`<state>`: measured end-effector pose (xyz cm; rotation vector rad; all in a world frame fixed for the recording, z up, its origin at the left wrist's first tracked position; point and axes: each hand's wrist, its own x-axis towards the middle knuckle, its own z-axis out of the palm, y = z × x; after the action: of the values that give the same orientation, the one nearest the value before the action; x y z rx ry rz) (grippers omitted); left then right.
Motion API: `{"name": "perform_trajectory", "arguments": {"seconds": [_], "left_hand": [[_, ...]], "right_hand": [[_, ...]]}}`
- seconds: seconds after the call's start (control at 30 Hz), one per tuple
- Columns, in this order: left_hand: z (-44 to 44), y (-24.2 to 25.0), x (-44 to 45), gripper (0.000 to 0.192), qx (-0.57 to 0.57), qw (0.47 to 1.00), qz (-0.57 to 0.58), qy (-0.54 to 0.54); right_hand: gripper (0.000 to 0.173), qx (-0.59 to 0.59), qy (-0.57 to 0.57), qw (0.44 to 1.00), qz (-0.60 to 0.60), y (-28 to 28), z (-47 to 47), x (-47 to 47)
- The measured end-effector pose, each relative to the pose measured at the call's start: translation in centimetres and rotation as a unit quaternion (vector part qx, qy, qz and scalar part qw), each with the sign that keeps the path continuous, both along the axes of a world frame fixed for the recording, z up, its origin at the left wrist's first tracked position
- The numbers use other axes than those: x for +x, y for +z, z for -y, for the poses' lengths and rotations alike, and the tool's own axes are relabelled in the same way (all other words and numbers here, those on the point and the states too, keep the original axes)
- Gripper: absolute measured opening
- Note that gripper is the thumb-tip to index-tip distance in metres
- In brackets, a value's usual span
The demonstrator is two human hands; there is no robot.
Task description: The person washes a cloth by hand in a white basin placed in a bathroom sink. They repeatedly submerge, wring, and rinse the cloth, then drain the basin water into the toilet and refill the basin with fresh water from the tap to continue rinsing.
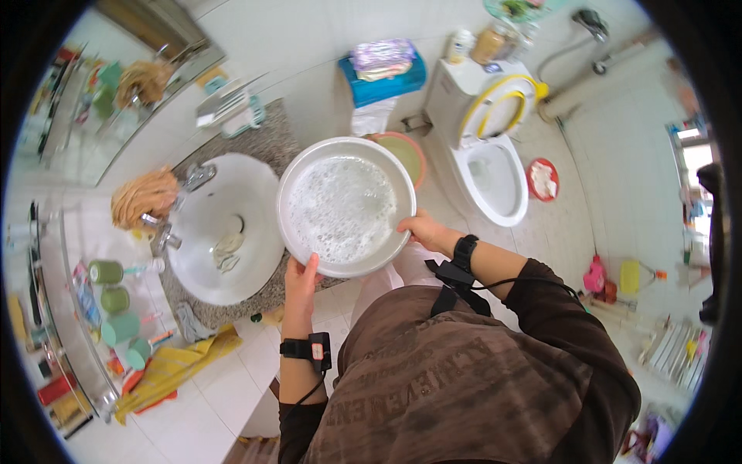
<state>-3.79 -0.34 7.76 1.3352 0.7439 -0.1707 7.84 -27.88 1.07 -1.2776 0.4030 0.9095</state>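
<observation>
Both of my hands hold a white plastic basin [407, 174] in front of my body. Foamy, soapy water [345, 211] fills much of it. My left hand [301, 285] grips the near left rim, its thumb over the edge. On the right rim, my right hand [428, 230] has its thumb on top, with the fingers hidden below. Left of the basin is a white washbasin [255, 185] set in a granite counter [272, 127]. A wet, pale piece of cloth [228, 250] lies in the washbasin near its drain.
The open toilet [493, 180] stands at the upper right, a red bin [543, 181] beside it. An orange-rimmed tub [406, 153] sits on the floor, partly behind the basin. Near the chrome faucet [200, 176] is a tan cloth bundle [145, 199]. A yellow towel [179, 371] hangs lower left.
</observation>
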Motion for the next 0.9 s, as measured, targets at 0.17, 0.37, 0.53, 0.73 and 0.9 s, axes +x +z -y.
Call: {"name": "perform_trajectory", "arguments": {"seconds": [0.17, 0.37, 0.53, 0.73, 0.9], "left_hand": [[1.6, 0.8, 2.2, 0.051, -0.032, 0.995, 0.096, -0.018], [1.4, 1.3, -0.1, 0.047, -0.013, 0.996, 0.071, 0.056], [4.5, 1.6, -0.4, 0.042, 0.008, 0.990, 0.024, 0.138], [9.5, 3.4, 1.6, 0.040, 0.034, 0.991, 0.029, 0.130], [11.2, 5.0, 1.4, 0.041, 0.055, 0.986, 0.015, 0.155]], "right_hand": [[0.042, -0.002, -0.147, 0.989, 0.000, -0.3, 9.0, -2.6], [0.042, -0.032, -0.313, 0.948, -0.036, -3.6, 21.3, -5.5], [0.038, -0.190, -0.368, 0.906, -0.085, -7.3, 31.8, -6.3], [0.038, -0.278, -0.393, 0.869, -0.115, -11.7, 42.1, -5.1], [0.027, -0.376, -0.375, 0.842, -0.094, -15.4, 48.2, -2.7]]}}
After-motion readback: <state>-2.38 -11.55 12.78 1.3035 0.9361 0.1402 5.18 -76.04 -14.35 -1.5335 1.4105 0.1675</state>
